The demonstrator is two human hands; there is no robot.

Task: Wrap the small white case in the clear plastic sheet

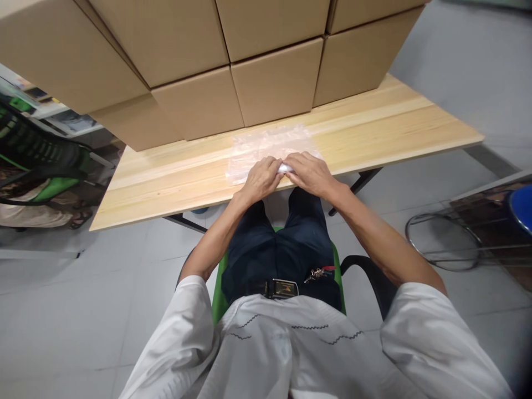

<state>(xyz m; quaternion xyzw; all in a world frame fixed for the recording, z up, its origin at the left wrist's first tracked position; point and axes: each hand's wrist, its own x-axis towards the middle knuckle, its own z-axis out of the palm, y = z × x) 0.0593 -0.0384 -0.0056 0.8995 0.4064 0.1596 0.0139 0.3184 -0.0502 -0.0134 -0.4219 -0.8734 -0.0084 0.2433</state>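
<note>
A sheet of thin, translucent pinkish plastic film point(270, 145) lies spread on the wooden table near its front edge. At the film's near side, a small white, roll-like item point(285, 168) shows between my hands. My left hand point(261, 178) closes on its left end, fingers curled. From the other side, my right hand point(310, 173) grips its right end, the fingertips close to those of the left. Most of the item is hidden by my fingers, so its exact kind is unclear.
Large cardboard boxes point(276, 83) stand stacked along the back of the wooden table point(399, 133). A black-and-green chair point(45, 149) is at the left, with part of another person beside it. On the right stands a stool with a blue seat point(521, 208).
</note>
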